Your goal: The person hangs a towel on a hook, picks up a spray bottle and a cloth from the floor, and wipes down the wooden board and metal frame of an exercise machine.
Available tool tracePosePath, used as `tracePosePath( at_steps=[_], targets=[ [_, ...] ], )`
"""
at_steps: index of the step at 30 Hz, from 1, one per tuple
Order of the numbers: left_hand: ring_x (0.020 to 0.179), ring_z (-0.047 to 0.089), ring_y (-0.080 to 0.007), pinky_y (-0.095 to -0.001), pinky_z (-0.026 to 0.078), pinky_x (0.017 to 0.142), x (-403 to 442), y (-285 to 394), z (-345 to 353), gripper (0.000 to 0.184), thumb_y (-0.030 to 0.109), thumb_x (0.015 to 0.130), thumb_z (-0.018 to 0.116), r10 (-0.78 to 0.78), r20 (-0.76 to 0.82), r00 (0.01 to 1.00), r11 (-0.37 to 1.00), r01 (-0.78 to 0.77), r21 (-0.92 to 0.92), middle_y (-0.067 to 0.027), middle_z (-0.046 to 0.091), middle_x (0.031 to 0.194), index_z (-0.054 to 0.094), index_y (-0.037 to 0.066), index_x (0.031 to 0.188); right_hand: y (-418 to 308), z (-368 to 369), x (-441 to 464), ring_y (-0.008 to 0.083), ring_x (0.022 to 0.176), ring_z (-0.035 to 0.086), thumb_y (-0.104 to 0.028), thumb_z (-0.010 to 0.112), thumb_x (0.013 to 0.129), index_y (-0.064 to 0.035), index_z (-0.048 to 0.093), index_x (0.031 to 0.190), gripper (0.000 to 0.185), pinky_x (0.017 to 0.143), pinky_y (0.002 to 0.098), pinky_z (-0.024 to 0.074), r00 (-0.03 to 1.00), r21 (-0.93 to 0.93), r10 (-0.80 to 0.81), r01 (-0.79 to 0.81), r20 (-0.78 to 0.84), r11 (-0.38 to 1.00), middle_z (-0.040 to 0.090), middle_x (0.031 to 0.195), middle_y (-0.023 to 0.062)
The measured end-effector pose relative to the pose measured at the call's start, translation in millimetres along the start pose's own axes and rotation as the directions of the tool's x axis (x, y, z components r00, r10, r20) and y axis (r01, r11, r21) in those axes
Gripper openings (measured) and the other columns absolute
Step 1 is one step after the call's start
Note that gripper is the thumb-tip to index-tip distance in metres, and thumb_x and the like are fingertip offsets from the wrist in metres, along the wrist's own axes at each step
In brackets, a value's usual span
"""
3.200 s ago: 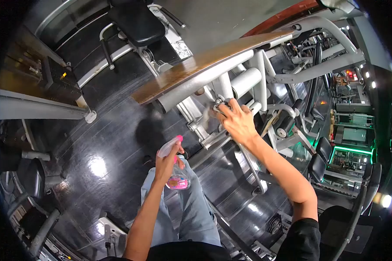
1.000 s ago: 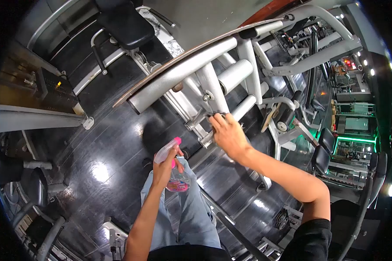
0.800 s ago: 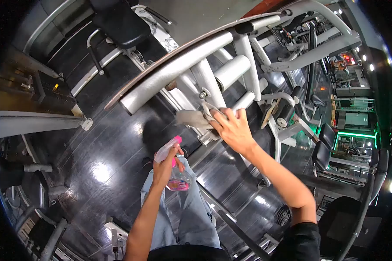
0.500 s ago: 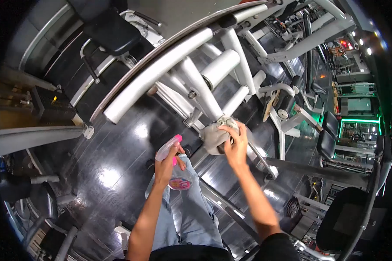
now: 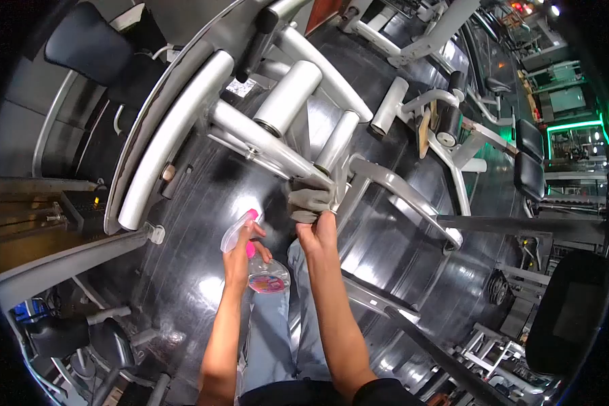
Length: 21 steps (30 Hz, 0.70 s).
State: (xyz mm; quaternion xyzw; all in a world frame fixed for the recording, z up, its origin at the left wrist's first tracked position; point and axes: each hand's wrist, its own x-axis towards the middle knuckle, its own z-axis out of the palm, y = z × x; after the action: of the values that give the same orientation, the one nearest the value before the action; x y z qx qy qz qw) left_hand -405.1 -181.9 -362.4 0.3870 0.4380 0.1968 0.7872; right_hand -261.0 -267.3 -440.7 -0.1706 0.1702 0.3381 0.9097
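Note:
My left hand point(image 5: 240, 254) is wrapped round the neck of a clear spray bottle point(image 5: 269, 279) with a pink trigger head and pink label, held above my legs. My right hand point(image 5: 317, 233) is closed on a grey-beige cloth point(image 5: 310, 201), which lies against the lower end of a silver machine tube point(image 5: 271, 149); the cloth hides most of the fingers. Above the cloth is a thick silver roller point(image 5: 289, 97). The long curved silver beam with a board along its edge point(image 5: 176, 139) stands to the left.
A black padded seat point(image 5: 91, 44) is at the upper left. A weight stack frame point(image 5: 74, 250) stands at the left edge. Another machine with a black roller and pads point(image 5: 529, 159) is at the right. A dark bar point(image 5: 446, 358) crosses the lower right, over the dark glossy floor point(image 5: 189, 271).
The view has swung, and the machine appears lower and further left. My right hand has moved left with the cloth along the tube's end. My left hand still holds the bottle.

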Motion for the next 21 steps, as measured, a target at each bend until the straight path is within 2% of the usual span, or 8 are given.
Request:
tracePosePath(
  at_steps=[2, 3, 4, 5, 13, 15, 18, 21],
  targets=[
    [0.046, 0.055, -0.018, -0.034, 0.05, 0.051, -3, 5, 3, 0.039, 0.035, 0.098, 0.055, -0.01, -0.006, 1.0, 1.0, 0.01, 0.01, -0.0087, 0.057, 0.087, 0.059, -0.004, 0.105, -11, -18, 8, 0.0255, 0.118, 0.058, -0.005, 0.042, 0.099, 0.0016, 0.05, 0.129, 0.032, 0.103, 0.0415, 0.0481, 0.846, 0.186, 0.177, -0.306, 0.503, 0.934, 0.058, 0.129, 0.0157],
    [0.047, 0.056, -0.0182, -0.0342, 0.05, 0.051, -2, 6, 4, 0.039, 0.035, 0.098, 0.055, -0.018, -0.016, 1.0, 1.0, 0.018, 0.01, -0.0089, 0.057, 0.086, 0.059, -0.004, 0.1, -14, -2, 0, 0.0255, 0.118, 0.058, -0.005, 0.042, 0.099, 0.0016, 0.05, 0.129, 0.032, 0.103, 0.0415, 0.0481, 0.845, 0.192, 0.17, -0.303, 0.506, 0.934, 0.058, 0.129, 0.0157],
    [0.047, 0.056, -0.0182, -0.0342, 0.05, 0.051, -1, 5, 4, 0.039, 0.035, 0.098, 0.055, -0.015, -0.012, 1.0, 1.0, 0.016, 0.017, -0.0089, 0.057, 0.086, 0.059, -0.004, 0.1, -17, 29, -17, 0.0259, 0.115, 0.059, -0.007, 0.041, 0.099, 0.0015, 0.052, 0.128, 0.032, 0.1, 0.0407, 0.049, 0.98, -0.003, 0.171, -0.172, 0.102, 0.985, 0.058, 0.127, 0.0162],
    [0.046, 0.056, -0.0182, -0.0344, 0.05, 0.051, 1, 1, 3, 0.039, 0.035, 0.098, 0.055, -0.013, 0.015, 1.0, 1.0, 0.012, 0.024, -0.0093, 0.057, 0.086, 0.058, -0.003, 0.097, -19, 51, -32, 0.0262, 0.111, 0.061, -0.008, 0.04, 0.1, 0.0015, 0.053, 0.127, 0.031, 0.097, 0.0399, 0.0498, 0.95, -0.236, 0.05, -0.127, -0.308, 0.963, 0.059, 0.126, 0.0167],
    [0.047, 0.058, -0.0183, -0.0336, 0.051, 0.051, 1, -11, 3, 0.039, 0.036, 0.098, 0.054, -0.034, 0.065, 0.997, 0.996, 0.028, 0.085, -0.0106, 0.058, 0.085, 0.059, -0.002, 0.093, -10, 23, -4, 0.0266, 0.108, 0.061, -0.013, 0.042, 0.101, -0.0006, 0.053, 0.126, 0.03, 0.096, 0.0419, 0.0501, 0.968, -0.064, 0.167, -0.181, -0.189, 0.981, 0.062, 0.121, 0.0126],
    [0.047, 0.058, -0.0179, -0.0328, 0.05, 0.051, -1, -9, 4, 0.039, 0.036, 0.098, 0.054, -0.035, 0.078, 0.996, 0.997, 0.029, 0.078, -0.0102, 0.058, 0.085, 0.059, -0.003, 0.094, -15, 29, -8, 0.026, 0.107, 0.062, -0.012, 0.042, 0.1, 0.0006, 0.053, 0.126, 0.03, 0.095, 0.0412, 0.0507, 0.95, -0.068, 0.179, -0.203, -0.256, 0.977, 0.062, 0.12, 0.0132],
    [0.047, 0.058, -0.0169, -0.0323, 0.05, 0.052, -5, -5, 9, 0.039, 0.034, 0.098, 0.055, -0.029, 0.057, 0.998, 0.999, 0.027, 0.03, -0.0097, 0.058, 0.085, 0.061, -0.004, 0.099, -28, 45, -36, 0.0238, 0.105, 0.063, -0.011, 0.046, 0.098, 0.0042, 0.054, 0.122, 0.03, 0.092, 0.0377, 0.0516, 0.946, -0.434, 0.087, -0.224, -0.313, 0.873, 0.063, 0.117, 0.0142],
    [0.048, 0.058, -0.016, -0.0321, 0.051, 0.052, -6, 3, 7, 0.038, 0.032, 0.098, 0.055, -0.016, 0.107, 0.994, 0.997, 0.007, 0.081, -0.0094, 0.058, 0.086, 0.061, -0.005, 0.108, -54, 79, -56, 0.0203, 0.097, 0.066, -0.007, 0.051, 0.094, 0.0037, 0.058, 0.117, 0.026, 0.084, 0.0326, 0.0525, 0.978, -0.681, -0.03, -0.121, -0.206, 0.722, 0.066, 0.109, 0.011]
  ],
)
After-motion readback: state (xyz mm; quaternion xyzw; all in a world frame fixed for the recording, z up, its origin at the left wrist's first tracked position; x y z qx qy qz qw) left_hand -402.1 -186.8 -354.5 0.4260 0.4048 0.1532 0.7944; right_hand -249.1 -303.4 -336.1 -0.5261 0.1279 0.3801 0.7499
